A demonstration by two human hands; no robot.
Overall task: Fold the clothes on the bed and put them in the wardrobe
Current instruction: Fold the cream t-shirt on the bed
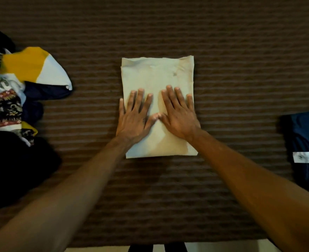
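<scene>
Both hands (157,117) press flat on folded cloth (157,73).

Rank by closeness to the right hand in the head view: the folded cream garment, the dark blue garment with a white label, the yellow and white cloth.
1. Folded cream garment, pressed flat under the right hand.
2. Dark blue garment with a white label, at the right edge.
3. Yellow and white cloth, far left, atop the pile.
</scene>
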